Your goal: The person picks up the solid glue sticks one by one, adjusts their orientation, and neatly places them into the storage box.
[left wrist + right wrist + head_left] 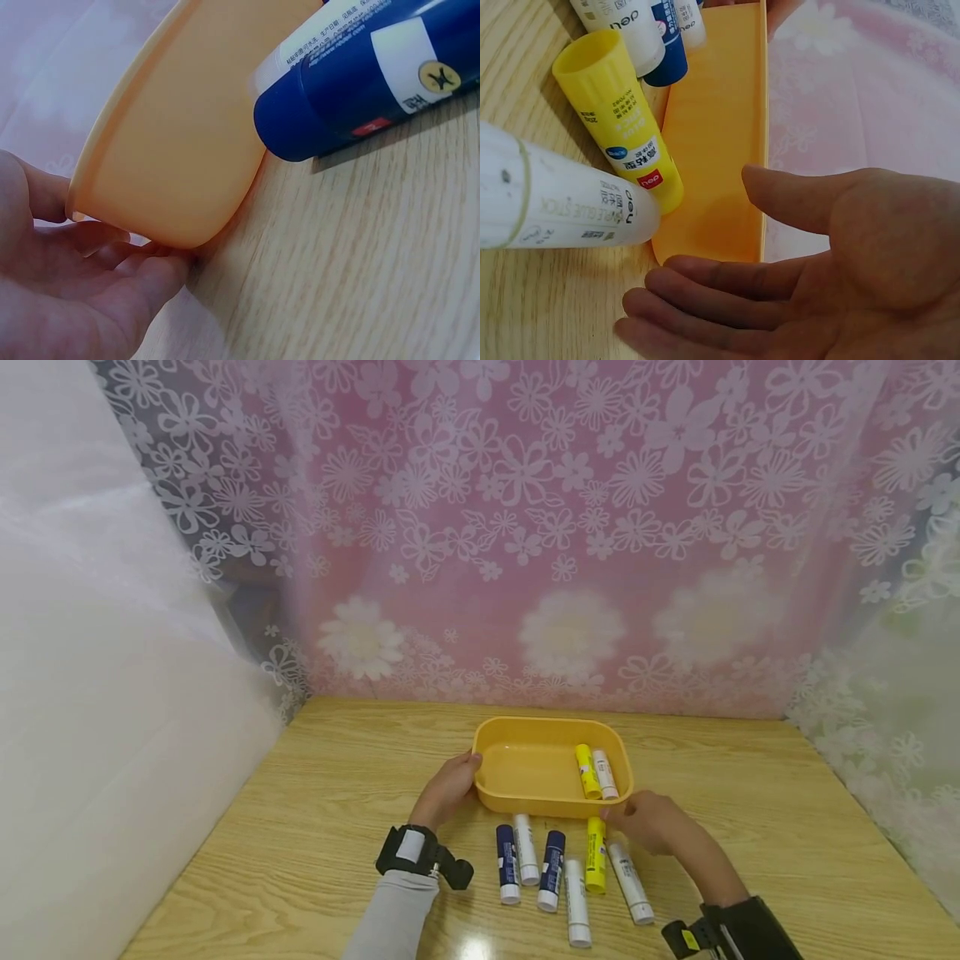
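A yellow plastic tray (517, 805) stands on the table, with a yellow glue stick (588, 772) and a white glue stick (604, 774) lying inside at its right end. My left hand (448, 787) grips the tray's left end; in the left wrist view the thumb is at the rim and the fingers reach below. At the tray's front right corner is my right hand (651, 822). Its fingers are extended, and its thumb (795, 196) meets the rim in the right wrist view. In front lie a yellow glue stick (596, 856) and a white one (631, 883), closest to this hand.
Between the hands, two dark blue glue sticks (507, 864) and more white ones (577, 902) lie in a loose row on the wooden table (300, 860). A pink flowered curtain (465, 527) hangs behind. White sheeting (112, 693) borders the left side.
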{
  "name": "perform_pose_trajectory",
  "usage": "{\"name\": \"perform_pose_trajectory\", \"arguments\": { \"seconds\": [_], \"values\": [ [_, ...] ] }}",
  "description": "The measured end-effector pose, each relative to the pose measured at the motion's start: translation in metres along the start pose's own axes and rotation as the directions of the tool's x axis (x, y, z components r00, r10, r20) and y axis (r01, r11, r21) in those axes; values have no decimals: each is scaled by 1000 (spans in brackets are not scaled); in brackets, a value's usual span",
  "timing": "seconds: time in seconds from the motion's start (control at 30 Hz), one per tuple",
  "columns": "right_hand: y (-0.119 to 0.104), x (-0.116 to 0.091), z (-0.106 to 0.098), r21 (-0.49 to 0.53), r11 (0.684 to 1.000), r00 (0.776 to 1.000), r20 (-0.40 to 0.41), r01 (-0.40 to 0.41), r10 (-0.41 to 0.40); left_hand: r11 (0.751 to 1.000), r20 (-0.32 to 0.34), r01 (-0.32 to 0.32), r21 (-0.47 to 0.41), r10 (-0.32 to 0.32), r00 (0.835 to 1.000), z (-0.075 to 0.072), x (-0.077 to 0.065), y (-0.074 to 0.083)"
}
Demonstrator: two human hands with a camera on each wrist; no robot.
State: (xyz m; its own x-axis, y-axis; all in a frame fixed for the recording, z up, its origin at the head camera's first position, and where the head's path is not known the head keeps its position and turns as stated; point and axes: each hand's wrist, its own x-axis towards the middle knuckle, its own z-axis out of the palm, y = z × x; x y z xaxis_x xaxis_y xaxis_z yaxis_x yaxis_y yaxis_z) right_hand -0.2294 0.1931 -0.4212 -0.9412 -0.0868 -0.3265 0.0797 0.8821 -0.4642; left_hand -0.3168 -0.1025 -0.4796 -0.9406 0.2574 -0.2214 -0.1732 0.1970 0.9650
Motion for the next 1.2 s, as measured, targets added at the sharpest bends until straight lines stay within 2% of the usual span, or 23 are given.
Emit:
{"name": "perform_pose_trajectory", "arguments": {
  "seconds": [0.17, 0.33, 0.83, 1.2],
  "values": [
    [-2, 0, 2, 37, 998, 996, 69, -53, 50, 1000, 4, -11, 1, 11, 1000, 0, 0, -1],
    [-3, 1, 7, 56, 995, 992, 98, -86, 80, 1000, 4, -21, 0, 21, 1000, 0, 0, -1],
    [-5, -1, 14, 25, 993, 983, 152, -112, 107, 1000, 13, -24, 4, 24, 1000, 0, -2, 1],
    [-4, 0, 9, 28, 992, 976, 181, -126, 119, 1000, 2, 13, -6, -13, 1000, 0, -1, 1]
  ]
}}
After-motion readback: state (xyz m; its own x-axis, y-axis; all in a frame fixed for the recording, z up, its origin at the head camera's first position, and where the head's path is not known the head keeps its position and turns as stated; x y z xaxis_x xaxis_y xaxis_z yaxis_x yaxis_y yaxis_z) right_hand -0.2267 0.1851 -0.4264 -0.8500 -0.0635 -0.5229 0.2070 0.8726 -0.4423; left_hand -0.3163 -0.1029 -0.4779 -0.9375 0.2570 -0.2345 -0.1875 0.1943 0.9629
